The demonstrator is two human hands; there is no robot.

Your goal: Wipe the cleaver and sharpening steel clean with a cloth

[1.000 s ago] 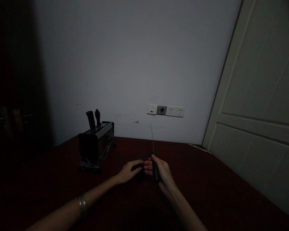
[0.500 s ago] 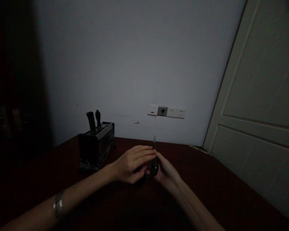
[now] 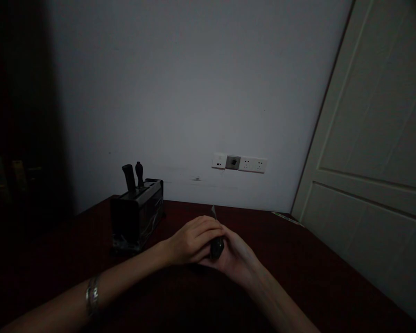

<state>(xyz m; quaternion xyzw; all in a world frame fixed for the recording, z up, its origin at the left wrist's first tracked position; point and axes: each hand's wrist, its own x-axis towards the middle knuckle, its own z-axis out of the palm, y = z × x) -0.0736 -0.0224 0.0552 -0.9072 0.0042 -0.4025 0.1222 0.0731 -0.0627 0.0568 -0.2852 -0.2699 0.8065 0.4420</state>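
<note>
Above the dark red tabletop [image 3: 319,259], both hands are closed together round a knife [image 3: 217,248] with a black handle. The butt of the handle faces me, and a bit of thin blade shows beyond the fingers, pointing away. My left hand [image 3: 194,240] wraps over the handle from the left, with a silvery bracelet [image 3: 92,296] on that wrist. My right hand [image 3: 237,256] cups it from the right and below. The fingers hide most of the knife. To the left stands a dark knife block [image 3: 138,217] with two black handles [image 3: 128,177] sticking up from it.
A pale wall [image 3: 194,92] with sockets [image 3: 252,164] and a switch plate [image 3: 218,161] rises behind the table. On the right is a light panelled door [image 3: 374,138]. A flat strip [image 3: 287,218] lies at the table's back right edge. The left side is very dark.
The knife has tilted, its blade tip now lower and further left. My left fingers have closed further over the handle. The knife block has not been touched.
</note>
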